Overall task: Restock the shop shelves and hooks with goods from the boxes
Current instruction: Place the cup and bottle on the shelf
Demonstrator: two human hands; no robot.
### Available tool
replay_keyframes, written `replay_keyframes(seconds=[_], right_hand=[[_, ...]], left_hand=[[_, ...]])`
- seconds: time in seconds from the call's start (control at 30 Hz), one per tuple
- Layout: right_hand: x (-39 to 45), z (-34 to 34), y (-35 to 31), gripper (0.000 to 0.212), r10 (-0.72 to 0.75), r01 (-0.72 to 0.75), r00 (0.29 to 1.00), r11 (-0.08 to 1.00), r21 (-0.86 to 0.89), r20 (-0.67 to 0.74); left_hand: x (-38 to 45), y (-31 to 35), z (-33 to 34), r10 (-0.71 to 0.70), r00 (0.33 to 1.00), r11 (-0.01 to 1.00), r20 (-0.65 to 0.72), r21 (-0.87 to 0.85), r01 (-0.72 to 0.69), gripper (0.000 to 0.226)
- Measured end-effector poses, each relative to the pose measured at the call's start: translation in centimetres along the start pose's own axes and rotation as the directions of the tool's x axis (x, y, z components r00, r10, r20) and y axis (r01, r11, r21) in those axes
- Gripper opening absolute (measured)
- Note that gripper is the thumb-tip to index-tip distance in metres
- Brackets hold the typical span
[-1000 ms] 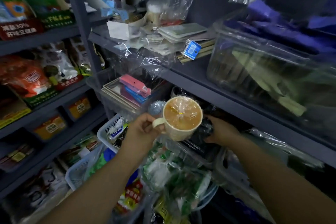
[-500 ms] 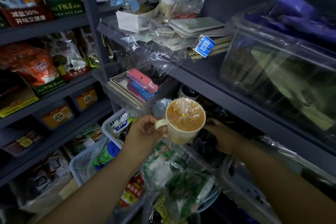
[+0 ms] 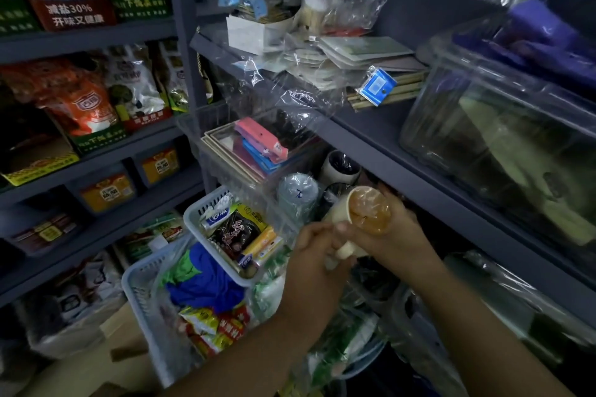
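Below the grey shelf (image 3: 380, 151), wrapped cream mug (image 3: 361, 213) tilted, right hand (image 3: 392, 232) fingers curled round it, left hand (image 3: 317, 251) pinching its handle

Landmark: the grey upright post (image 3: 185, 51) is standing between two shelf bays.
Left of the post, top shelf (image 3: 87, 39): green and red boxed packets (image 3: 77, 6) are sitting along its front edge.
Left of the post, middle shelf (image 3: 106, 151): an orange snack bag (image 3: 87, 106) and a white bag (image 3: 135, 87) are leaning upright in display cartons.
Left of the post, lower shelf (image 3: 106, 222): small yellow-labelled tubs (image 3: 108, 192) are sitting in a row.
Right of the post, upper shelf (image 3: 371, 129): a white card box (image 3: 254, 32), flat booklets (image 3: 364, 50), a blue-tagged bundle of sticks (image 3: 383, 90) and a clear plastic bin (image 3: 503, 126) are resting on it.
Right of the post, below that shelf: a clear tray (image 3: 258, 151) of pink and blue packs is sitting just beside the post.
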State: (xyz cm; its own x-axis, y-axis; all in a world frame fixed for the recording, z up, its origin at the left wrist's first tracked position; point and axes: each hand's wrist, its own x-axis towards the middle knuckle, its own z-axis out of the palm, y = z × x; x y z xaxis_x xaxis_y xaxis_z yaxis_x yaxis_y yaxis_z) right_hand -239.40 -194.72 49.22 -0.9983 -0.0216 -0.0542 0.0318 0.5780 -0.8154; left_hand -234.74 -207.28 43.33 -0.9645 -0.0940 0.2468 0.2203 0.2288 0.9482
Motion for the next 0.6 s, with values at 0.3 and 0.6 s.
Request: replay_keyframes(seconds=[0.3,0.6], right_hand=[[2.5,-0.4,1.3,0.048,0.041,-0.039,0.998,0.998,-0.040,0.053],[3.6,-0.2,0.5,0.043,0.004,0.006,0.992,0.997,-0.080,0.125]], left_hand=[[2.0,-1.9,-4.9,-0.201,0.969,0.977,0.141,0.099,0.188,0.025],[4.2,-1.6,-6.0,-0.201,0.961,0.972,0.188,0.158,0.172,0.026]])
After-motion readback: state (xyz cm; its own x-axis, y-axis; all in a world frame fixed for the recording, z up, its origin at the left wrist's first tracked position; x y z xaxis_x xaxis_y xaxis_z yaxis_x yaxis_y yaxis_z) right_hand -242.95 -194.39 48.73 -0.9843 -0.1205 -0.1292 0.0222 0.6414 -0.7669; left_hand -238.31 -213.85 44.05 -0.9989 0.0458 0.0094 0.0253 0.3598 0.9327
